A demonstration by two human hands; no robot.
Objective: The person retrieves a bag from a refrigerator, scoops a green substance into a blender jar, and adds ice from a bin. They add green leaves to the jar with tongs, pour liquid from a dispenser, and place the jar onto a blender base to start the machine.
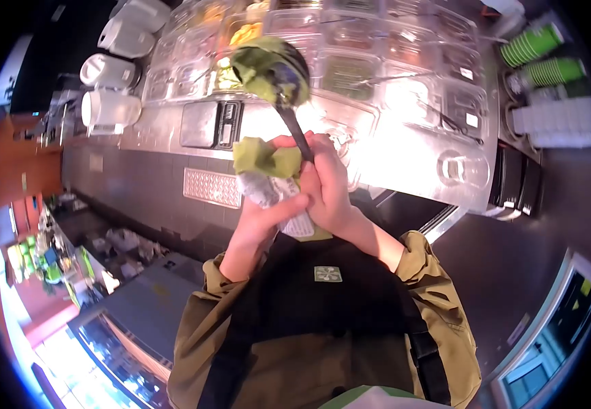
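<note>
My right hand (329, 184) is wrapped round the dark handle of a ladle (293, 129), held upright over the counter's front edge. Crumpled green material (258, 71) covers much of the ladle's round black head. In my left hand (258, 221) is a soft green-and-white bundle (268, 187), its thumb pressed across the printed white part. Both hands are close together in front of my chest, and the bundle lies against the fingers of the right one.
Lidded clear food containers (350, 71) fill the back of the steel counter (152, 129). A small scale (208, 124) sits left of my hands. White jugs (110, 109) line the left side; green cups (531, 46) and white containers (558, 123) are stacked at right. A clear tub (462, 169) stands near the front edge.
</note>
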